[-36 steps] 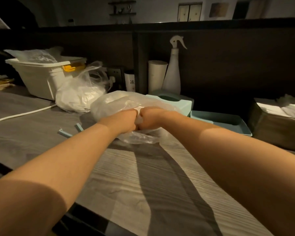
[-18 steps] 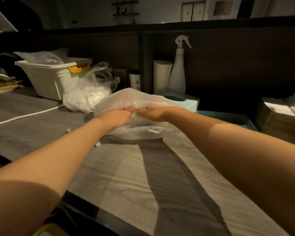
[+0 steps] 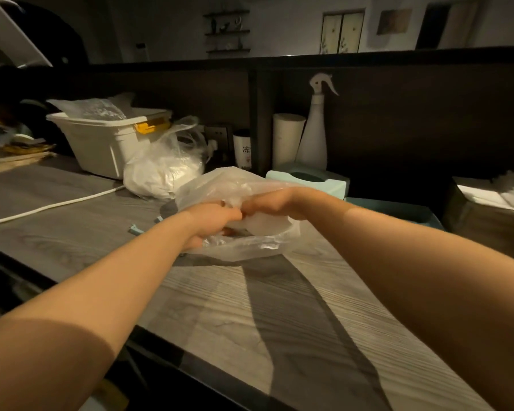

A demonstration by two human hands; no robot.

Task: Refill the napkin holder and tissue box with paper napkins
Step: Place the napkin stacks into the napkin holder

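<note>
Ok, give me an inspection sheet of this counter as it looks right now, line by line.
Surface: grey wood-grain counter, dimly lit.
Job's things: clear plastic bag of white napkins in front of the teal tissue box; brown holder with white napkins far right.
Clutter: white plastic bin with yellow latch, second tied plastic bag, white spray bottle, white paper roll, teal tray.
Hands: left hand and right hand both grip the napkin bag, close together.
Cables: white cord lying across the counter at left.
Surroundings: dark back panel, wall shelves beyond.
</note>
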